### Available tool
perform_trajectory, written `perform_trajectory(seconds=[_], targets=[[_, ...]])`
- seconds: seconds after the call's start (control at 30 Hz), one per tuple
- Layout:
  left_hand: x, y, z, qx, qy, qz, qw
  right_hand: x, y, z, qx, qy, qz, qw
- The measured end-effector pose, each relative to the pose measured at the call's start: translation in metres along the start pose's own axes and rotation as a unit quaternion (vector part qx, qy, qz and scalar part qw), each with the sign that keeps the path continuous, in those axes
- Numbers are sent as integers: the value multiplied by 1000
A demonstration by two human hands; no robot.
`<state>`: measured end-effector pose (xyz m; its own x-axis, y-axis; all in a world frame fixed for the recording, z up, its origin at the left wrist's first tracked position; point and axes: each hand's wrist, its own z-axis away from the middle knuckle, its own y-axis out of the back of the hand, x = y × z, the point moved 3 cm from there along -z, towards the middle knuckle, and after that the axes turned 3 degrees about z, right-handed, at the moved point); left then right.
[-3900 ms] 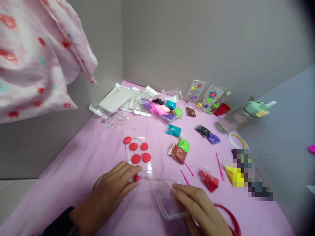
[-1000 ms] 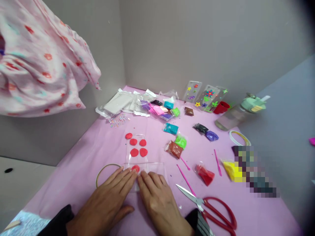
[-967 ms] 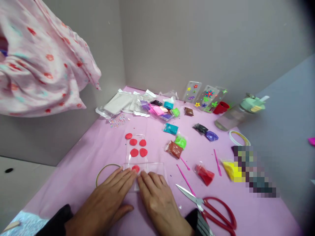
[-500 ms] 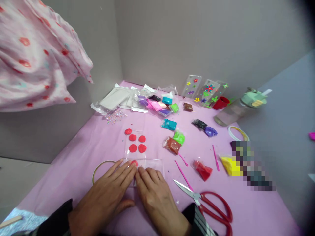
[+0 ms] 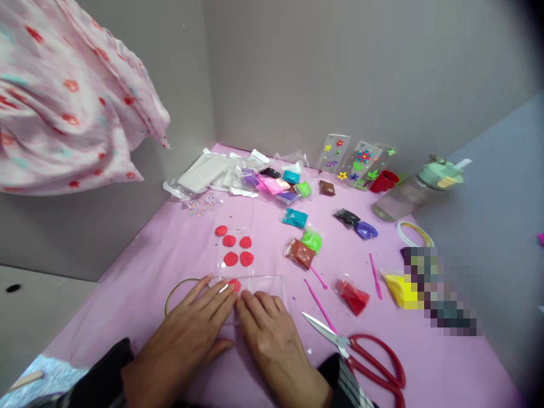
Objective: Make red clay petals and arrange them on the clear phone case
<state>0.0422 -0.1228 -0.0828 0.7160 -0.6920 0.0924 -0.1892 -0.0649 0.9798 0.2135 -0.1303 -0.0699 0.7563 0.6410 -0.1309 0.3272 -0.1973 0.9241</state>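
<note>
Clear plastic sheet [image 5: 267, 283] w/ a red clay blob [image 5: 234, 284] under it; left hand [image 5: 187, 340] & right hand [image 5: 272, 340] pressing flat, fingers spread, on pink table [image 5: 140, 283].

Plain grey walls [image 5: 340, 68] meet in a corner at upper centre of the frame. A pink cloth-covered surface [image 5: 140, 272] fills the lower half. Pink floral fabric [image 5: 63, 102] hangs at upper left. Grey panel [image 5: 501, 187] slopes down the right side. Light is even, soft.
</note>
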Motion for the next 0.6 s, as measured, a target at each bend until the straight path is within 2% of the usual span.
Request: perform_trajectory(seconds=[0.23, 0.4, 0.5, 0.6], targets=[[-15, -16, 24, -10, 17, 35, 999, -1, -1, 1, -5, 4, 6, 1000], [-11, -23, 23, -12, 46, -1, 999, 0, -3, 1, -11, 4, -3, 1000], [-12, -15, 14, 3, 38, 5, 999, 0, -2, 0, -18, 7, 1, 1000], [-21, 8, 7, 39, 17, 64, 997, 1, 2, -3, -19, 2, -16, 1000]])
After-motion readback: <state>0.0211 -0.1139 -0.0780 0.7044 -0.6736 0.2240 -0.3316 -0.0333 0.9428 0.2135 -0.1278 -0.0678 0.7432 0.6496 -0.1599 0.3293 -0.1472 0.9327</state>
